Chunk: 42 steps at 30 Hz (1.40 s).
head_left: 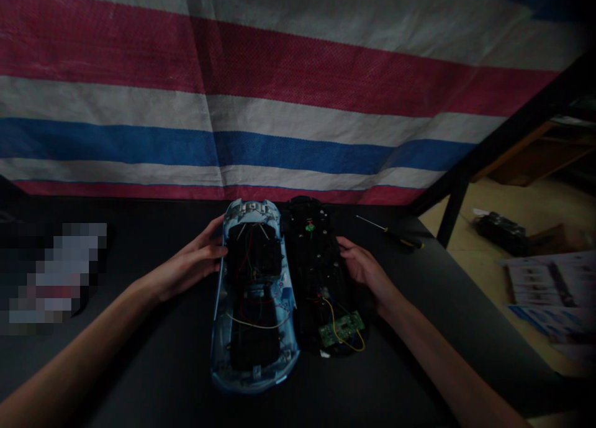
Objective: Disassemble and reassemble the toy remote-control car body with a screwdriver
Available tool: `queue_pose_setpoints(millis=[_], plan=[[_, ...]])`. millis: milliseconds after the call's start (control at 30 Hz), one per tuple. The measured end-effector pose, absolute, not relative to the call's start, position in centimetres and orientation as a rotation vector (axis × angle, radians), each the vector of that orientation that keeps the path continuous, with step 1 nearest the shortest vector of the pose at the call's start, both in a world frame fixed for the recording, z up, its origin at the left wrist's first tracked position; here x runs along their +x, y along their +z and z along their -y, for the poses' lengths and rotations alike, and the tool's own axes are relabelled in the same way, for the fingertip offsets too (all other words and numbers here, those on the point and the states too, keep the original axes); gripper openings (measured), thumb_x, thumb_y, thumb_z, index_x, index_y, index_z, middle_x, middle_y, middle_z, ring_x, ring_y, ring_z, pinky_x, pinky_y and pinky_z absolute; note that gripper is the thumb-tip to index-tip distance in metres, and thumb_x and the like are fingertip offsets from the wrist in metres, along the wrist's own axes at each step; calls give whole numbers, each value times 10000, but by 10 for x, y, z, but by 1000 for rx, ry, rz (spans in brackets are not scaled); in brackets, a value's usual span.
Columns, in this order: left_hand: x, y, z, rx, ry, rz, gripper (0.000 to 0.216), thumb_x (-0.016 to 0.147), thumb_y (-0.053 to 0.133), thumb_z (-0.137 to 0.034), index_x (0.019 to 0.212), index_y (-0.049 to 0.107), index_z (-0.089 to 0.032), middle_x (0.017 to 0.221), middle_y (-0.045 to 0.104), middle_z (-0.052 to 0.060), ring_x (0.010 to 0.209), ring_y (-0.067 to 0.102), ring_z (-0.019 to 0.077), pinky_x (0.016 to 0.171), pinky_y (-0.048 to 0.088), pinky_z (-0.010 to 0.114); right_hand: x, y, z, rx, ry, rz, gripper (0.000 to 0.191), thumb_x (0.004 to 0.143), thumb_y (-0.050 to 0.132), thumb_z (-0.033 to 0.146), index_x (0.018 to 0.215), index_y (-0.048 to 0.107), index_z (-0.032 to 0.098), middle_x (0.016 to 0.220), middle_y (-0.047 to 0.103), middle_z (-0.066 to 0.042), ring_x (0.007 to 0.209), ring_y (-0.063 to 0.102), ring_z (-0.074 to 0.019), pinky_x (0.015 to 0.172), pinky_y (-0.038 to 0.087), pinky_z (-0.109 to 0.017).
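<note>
the left grip (198, 260) lay loosely curved against the outer side of the blue car shell (255, 291), and the right grip (363, 266) lay likewise against the outer side of the black car base (316, 260); fingertips were partly hidden, so whether either was closed on its piece could not be told. both pieces lay side by side on the table (162, 359), long sides together, between the hands.

handling them well, as judged here, meant minding the big parts first: light, even pressure from both sides, the shell kept level with the base and neither pushed over the other. next came the circuit board (342, 330), which seemed to sit loosely and was best spared knocks. last came the wires, better left slack and away from the edges; whether any joined the two pieces was too dark to tell.

the shell was pale, shiny blue, hollow side up, with dark parts inside. the base, a little shorter, was dull black and dotted with small bright spots. the board was green, slightly askew at the near end. a white wire (256, 324) crossed the shell, and a yellow wire (334, 321) looped over the board.
</note>
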<state>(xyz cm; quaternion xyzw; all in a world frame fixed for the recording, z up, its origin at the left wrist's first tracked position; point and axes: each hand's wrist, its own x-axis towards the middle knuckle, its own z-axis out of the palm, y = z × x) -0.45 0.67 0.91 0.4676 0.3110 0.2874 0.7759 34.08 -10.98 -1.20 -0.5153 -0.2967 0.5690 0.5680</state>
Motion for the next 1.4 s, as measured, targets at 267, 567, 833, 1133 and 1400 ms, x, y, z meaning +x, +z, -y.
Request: queue_pose_setpoints(millis=[267, 567, 833, 1133, 1400], plan=[[-6, 8, -7, 1007, 613, -650, 730, 900, 782, -247, 1554, 519, -438, 1486, 665, 22, 1156, 706, 249, 936, 603, 338, 341, -10, 110, -1174, 1356, 722, 296, 765, 704, 319, 1045, 794, 283, 1096, 817, 0, 1034, 723, -279, 863, 523, -370], [-7, 5, -9, 1029, 615, -612, 696, 939, 737, -238, 1568, 507, -427, 1445, 686, 35, 1149, 709, 254, 934, 596, 346, 341, -13, 111, -1197, 1339, 694, 316, 759, 707, 317, 1063, 788, 292, 1112, 814, 2, 1049, 725, -284, 871, 526, -376], [-7, 7, -9, 1033, 600, -609, 711, 920, 761, -256, 1559, 510, -439, 1427, 693, 30, 1147, 700, 254, 932, 590, 346, 339, -10, 110, -1207, 1338, 693, 324, 748, 707, 328, 1062, 780, 292, 1117, 814, 1, 1096, 720, -296, 864, 539, -377], [-9, -2, -13, 1034, 632, -603, 681, 923, 756, -252, 1536, 540, -452, 1525, 638, 16, 1236, 672, 274, 950, 590, 356, 346, -18, 111, -1216, 1356, 690, 378, 781, 692, 360, 1142, 788, 300, 1157, 825, 4, 1081, 742, -297, 895, 565, -401], [-9, -1, -12, 1064, 622, -624, 696, 927, 749, -253, 1557, 515, -433, 1535, 630, 29, 1304, 634, 294, 1004, 564, 387, 353, -26, 110, -1257, 1339, 683, 381, 798, 694, 375, 1163, 780, 308, 1122, 834, 6, 1030, 763, -287, 868, 567, -402]])
